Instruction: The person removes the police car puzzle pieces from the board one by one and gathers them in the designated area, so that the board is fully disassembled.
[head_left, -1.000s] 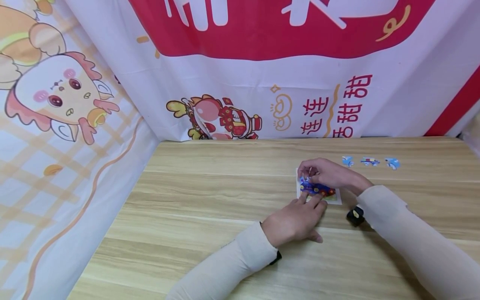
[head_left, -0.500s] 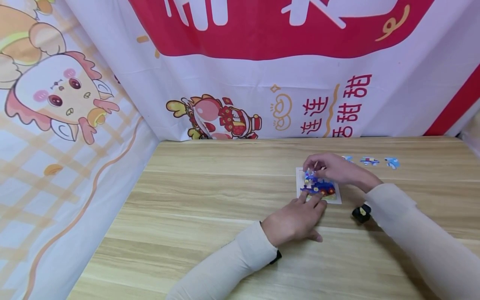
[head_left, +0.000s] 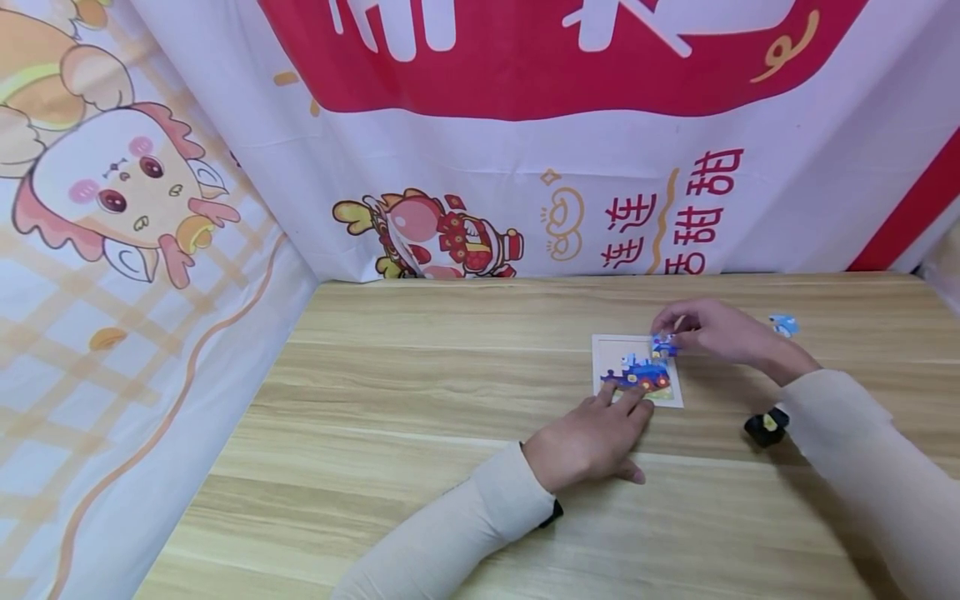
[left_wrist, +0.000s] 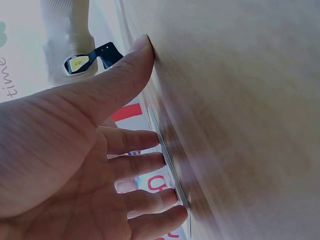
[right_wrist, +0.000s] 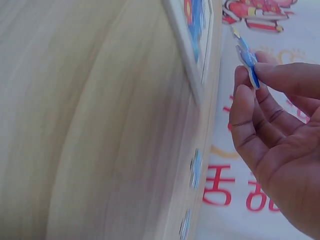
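In the head view, a small white-framed jigsaw puzzle (head_left: 677, 392) with a blue train picture lies flat on the wooden table. Its lower part is filled with pieces, while bare board shows at the upper left. My left hand (head_left: 592, 442) rests its extended fingertips on the near edge, as the left wrist view also shows at the frame's rim (left_wrist: 172, 172). Over the puzzle's upper right corner, my right hand (head_left: 708, 332) pinches a blue puzzle piece (head_left: 663, 344) between thumb and fingers. The right wrist view shows this piece (right_wrist: 247, 59) tilted and held off the board.
A loose light-blue puzzle piece (head_left: 784, 324) lies at the back right of the table (head_left: 420, 367). In the right wrist view, two loose pieces, one nearer the frame (right_wrist: 196, 169), lie beyond it. A printed cloth (head_left: 465, 150) hangs behind the table's back edge.
My right hand has moved right from the puzzle's upper left to its upper right corner, carrying the puzzle piece and exposing bare board. My left hand has stayed in place.
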